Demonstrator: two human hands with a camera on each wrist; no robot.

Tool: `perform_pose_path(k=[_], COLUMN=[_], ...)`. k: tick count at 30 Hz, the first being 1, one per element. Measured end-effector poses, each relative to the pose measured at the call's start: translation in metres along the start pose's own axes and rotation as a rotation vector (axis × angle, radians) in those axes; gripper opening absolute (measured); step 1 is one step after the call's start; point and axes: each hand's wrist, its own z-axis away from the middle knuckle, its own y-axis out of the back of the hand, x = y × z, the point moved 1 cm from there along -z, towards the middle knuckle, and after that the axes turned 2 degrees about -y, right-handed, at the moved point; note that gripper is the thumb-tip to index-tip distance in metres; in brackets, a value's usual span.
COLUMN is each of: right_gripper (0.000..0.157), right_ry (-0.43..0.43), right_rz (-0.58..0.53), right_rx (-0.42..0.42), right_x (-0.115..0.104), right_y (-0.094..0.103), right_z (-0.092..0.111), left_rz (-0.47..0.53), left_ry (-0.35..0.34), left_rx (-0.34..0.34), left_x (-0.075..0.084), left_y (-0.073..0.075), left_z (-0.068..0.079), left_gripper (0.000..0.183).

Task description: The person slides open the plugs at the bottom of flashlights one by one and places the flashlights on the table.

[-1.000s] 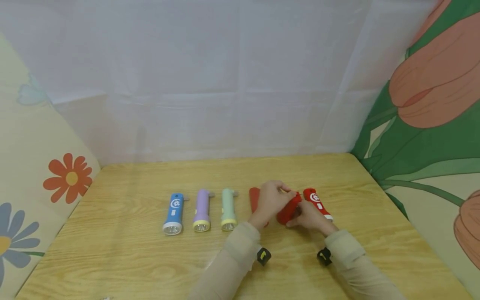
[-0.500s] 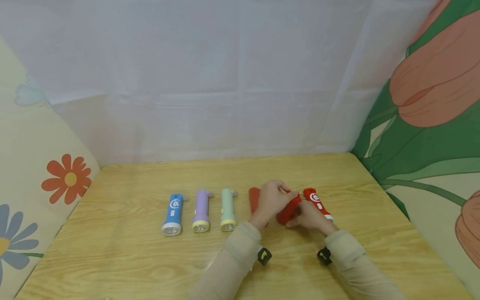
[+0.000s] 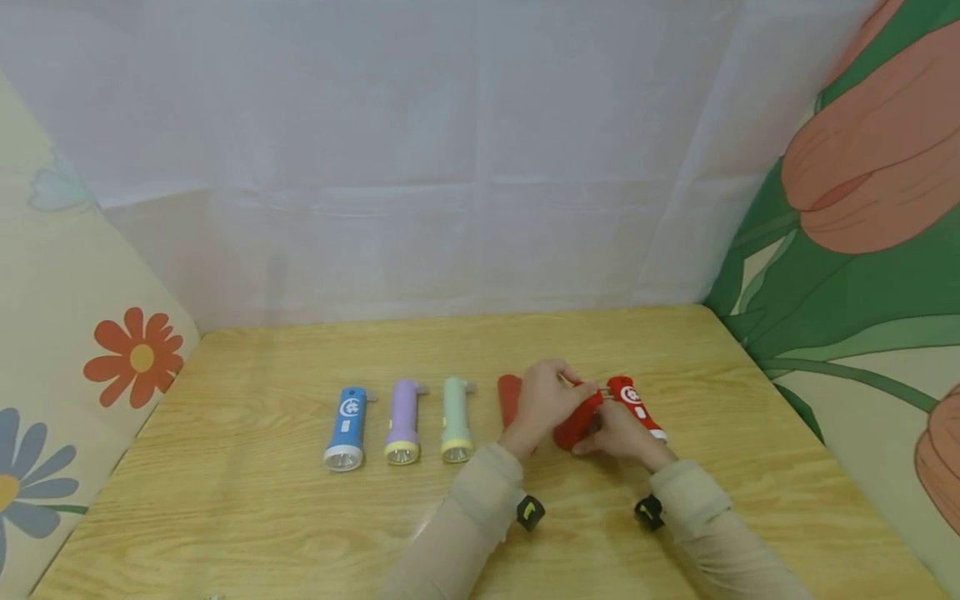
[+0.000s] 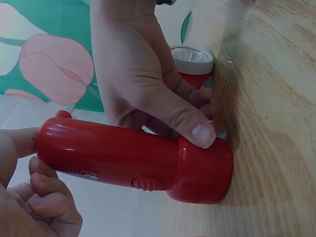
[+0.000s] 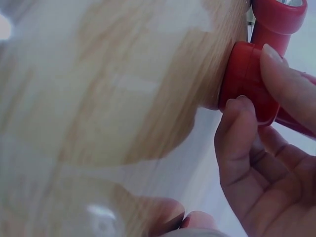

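Note:
Both hands are on one glossy red flashlight [image 3: 573, 427], which tilts with its wide head down at the tabletop. My right hand [image 3: 622, 433] grips that head [image 4: 202, 170], thumb on one side and fingers round the other. At the tail end, my left hand [image 3: 538, 402] holds it between its fingertips; in the left wrist view one finger touches the tail and others curl beneath. A small red nub [image 4: 63, 114] with a thin prong sticks out near the tail. Lying left of the left hand is another red flashlight [image 3: 508, 398], partly hidden by that hand.
On the right lies a red flashlight [image 3: 633, 404] with a white emblem and white rim. Leftward, blue [image 3: 349, 421], purple [image 3: 404, 417] and mint [image 3: 456, 417] flashlights lie in a row, lenses toward me, on the wooden table [image 3: 262, 500]. A white backdrop [image 3: 375, 208] stands behind.

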Motion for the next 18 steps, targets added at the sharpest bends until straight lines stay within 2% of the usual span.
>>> perform_pose_path(k=[6,18], right_gripper=[0.053,0.051], right_ry=[-0.01,-0.05], right_rz=[-0.022,-0.039], right_rx=[-0.015,-0.047], right_x=[0.0003,-0.0024], right_y=[-0.0003,0.0021], right_z=[0.0002,0.0002], left_rz=[0.02,0.005], left_ry=[-0.016,-0.03], left_rx=[0.006,-0.039], left_x=[-0.0024,-0.0029], left_y=[-0.0013,0.0002], left_z=[0.0004,0.0002], left_gripper=[0.017,0.02])
